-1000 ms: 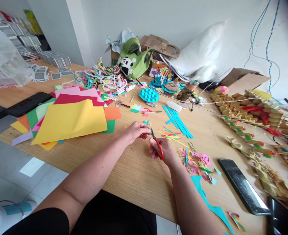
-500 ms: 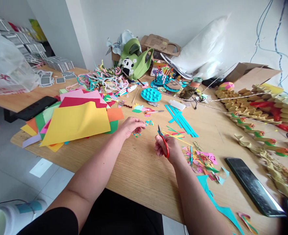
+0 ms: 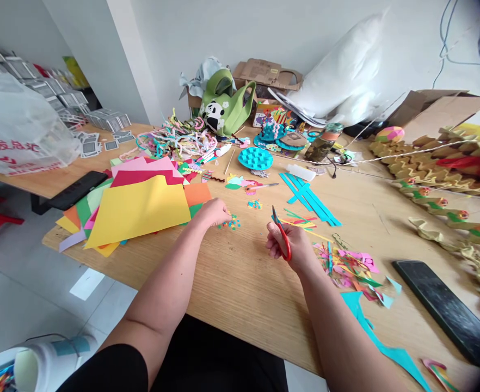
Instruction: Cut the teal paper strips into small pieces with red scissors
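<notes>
My right hand is wrapped round red-handled scissors, their dark blades pointing up and away from me. My left hand is low over the table, fingertips pinched together at a scatter of tiny coloured paper bits. What those fingers hold, if anything, is too small to make out. A second small cluster of blue and yellow paper bits lies between the hands, a little farther off. Beyond the scissors are thin coloured paper strips and longer blue paper strips.
Coloured paper sheets are stacked at left. Paper scraps, a blue offcut and a phone lie at right. Behind are a blue studded disc, a glass jar, a green panda bag and egg trays.
My left hand has moved from beside the blue and yellow cluster, left and slightly nearer, to the mixed paper bits. My right hand still grips the scissors. The view has shifted slightly.
</notes>
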### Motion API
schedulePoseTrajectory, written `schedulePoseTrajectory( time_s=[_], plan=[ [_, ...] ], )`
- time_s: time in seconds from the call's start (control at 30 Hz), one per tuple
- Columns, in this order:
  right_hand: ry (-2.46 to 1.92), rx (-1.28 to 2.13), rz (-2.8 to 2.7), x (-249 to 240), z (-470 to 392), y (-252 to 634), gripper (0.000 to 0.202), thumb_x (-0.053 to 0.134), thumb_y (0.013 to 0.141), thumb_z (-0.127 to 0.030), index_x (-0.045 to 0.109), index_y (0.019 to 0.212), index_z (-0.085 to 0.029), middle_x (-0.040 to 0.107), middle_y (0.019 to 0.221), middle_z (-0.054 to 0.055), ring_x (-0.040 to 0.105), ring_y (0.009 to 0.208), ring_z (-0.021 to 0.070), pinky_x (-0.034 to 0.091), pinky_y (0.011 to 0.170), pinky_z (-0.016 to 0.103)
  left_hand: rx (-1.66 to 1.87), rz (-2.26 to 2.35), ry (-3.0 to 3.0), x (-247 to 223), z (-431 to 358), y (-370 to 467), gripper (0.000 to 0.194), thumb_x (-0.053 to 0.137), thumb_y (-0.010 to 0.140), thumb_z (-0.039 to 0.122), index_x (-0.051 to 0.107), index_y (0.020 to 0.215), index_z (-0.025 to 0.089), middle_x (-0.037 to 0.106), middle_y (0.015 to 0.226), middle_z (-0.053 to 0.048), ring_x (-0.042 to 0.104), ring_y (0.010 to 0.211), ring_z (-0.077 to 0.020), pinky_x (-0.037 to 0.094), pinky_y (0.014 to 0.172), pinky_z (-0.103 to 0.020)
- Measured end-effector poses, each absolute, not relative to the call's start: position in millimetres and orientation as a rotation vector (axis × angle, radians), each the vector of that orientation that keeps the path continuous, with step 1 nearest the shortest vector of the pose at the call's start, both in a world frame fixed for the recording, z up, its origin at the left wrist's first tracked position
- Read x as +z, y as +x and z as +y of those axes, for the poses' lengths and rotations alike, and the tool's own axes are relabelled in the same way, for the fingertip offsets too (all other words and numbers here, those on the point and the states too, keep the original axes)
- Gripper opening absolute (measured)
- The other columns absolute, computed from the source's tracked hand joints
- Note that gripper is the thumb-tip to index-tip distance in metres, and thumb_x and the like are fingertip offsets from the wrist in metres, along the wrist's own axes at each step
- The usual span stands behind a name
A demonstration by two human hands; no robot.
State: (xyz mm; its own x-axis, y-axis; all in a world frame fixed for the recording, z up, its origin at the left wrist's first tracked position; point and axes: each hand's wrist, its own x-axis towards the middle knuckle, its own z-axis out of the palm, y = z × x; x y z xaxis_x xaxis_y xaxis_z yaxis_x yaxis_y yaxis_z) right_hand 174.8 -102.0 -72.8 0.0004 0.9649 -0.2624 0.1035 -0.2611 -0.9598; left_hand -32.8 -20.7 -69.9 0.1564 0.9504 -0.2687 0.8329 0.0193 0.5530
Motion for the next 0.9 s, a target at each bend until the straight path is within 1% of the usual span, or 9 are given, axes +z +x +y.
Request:
schedulePoseTrajectory(
  time_s=[0.1,0.17,0.3,0.33,0.4,0.53,0.6,0.73,0.9],
  plan=[
    [-1.463,1.367,-1.164,-73,-102,175,0.052,0.069,0.061,-0.065,0.055,0.053,-0.015,0.059,0.044,0.004,0.053,0.031,0.0115,0.040,0.029,0.019,0.242,1.726,1.863,-70,-18,-36,0.019,0.064,0.059,0.023,0.058,0.041,0.018,0.035,0.035,0.003,0.040,0.047,-0.0125,0.025,0.053,-0.026],
    [-1.465,1.368,-1.165,-73,-101,175,0.052,0.069,0.061,-0.065,0.055,0.054,-0.015,0.059,0.044,0.004,0.054,0.032,0.0117,0.040,0.029,0.019,0.295,1.751,1.877,-72,-15,-37,0.021,0.063,0.061,0.025,0.057,0.042,0.017,0.038,0.037,0.002,0.042,0.049,-0.0129,0.027,0.053,-0.026],
    [-1.455,1.379,-1.179,-73,-102,176,0.049,0.070,0.062,-0.062,0.054,0.053,-0.016,0.059,0.045,0.003,0.054,0.032,0.0115,0.040,0.029,0.018,0.629,1.612,1.766,-76,-15,-28,0.010,0.062,0.065,0.022,0.068,0.063,0.015,0.061,0.060,-0.004,0.053,0.063,-0.0143,0.036,0.060,-0.024],
    [-1.436,1.391,-1.190,-73,-102,176,0.049,0.070,0.063,-0.061,0.054,0.054,-0.016,0.059,0.045,0.003,0.054,0.032,0.0114,0.040,0.030,0.018,0.732,1.498,1.695,-76,-17,-24,0.014,0.062,0.066,0.020,0.070,0.075,0.014,0.065,0.071,-0.005,0.055,0.068,-0.0142,0.039,0.063,-0.024],
    [-1.383,1.425,-1.220,-73,-104,176,0.048,0.069,0.064,-0.060,0.054,0.055,-0.016,0.060,0.045,0.002,0.054,0.033,0.0111,0.040,0.030,0.018,0.815,1.202,1.554,-75,-23,-14,0.036,0.063,0.066,0.018,0.068,0.101,0.014,0.067,0.094,-0.008,0.057,0.075,-0.0135,0.043,0.069,-0.025],
    [-1.294,1.503,-1.289,-73,-107,173,0.051,0.063,0.068,-0.065,0.054,0.056,-0.016,0.060,0.046,0.001,0.054,0.033,0.0102,0.040,0.031,0.018,0.822,0.718,1.308,-73,-37,2,0.055,0.072,0.061,0.013,0.062,0.115,0.017,0.062,0.117,-0.011,0.057,0.098,-0.0160,0.043,0.086,-0.029],
    [-1.273,1.522,-1.301,-73,-108,172,0.053,0.060,0.069,-0.067,0.054,0.057,-0.016,0.060,0.046,0.001,0.053,0.032,0.0098,0.039,0.031,0.018,0.784,0.622,1.211,-72,-42,6,0.052,0.075,0.060,0.015,0.064,0.111,0.016,0.065,0.110,-0.011,0.058,0.099,-0.0167,0.042,0.088,-0.030],
    [-1.248,1.540,-1.285,-73,-109,169,0.055,0.058,0.069,-0.069,0.054,0.059,-0.016,0.059,0.046,0.000,0.051,0.030,0.0088,0.037,0.030,0.018,0.743,0.593,1.091,-68,-46,10,0.042,0.078,0.059,0.018,0.068,0.099,0.011,0.068,0.087,-0.009,0.062,0.081,-0.0146,0.043,0.083,-0.029],
    [-1.212,1.575,-1.294,-74,-110,169,0.055,0.057,0.070,-0.069,0.055,0.061,-0.015,0.060,0.048,0.000,0.053,0.033,0.0090,0.040,0.033,0.018,0.807,0.640,1.049,-67,-48,14,0.036,0.078,0.056,0.017,0.069,0.090,0.011,0.067,0.075,-0.004,0.060,0.068,-0.0108,0.045,0.074,-0.026]
  ],
)
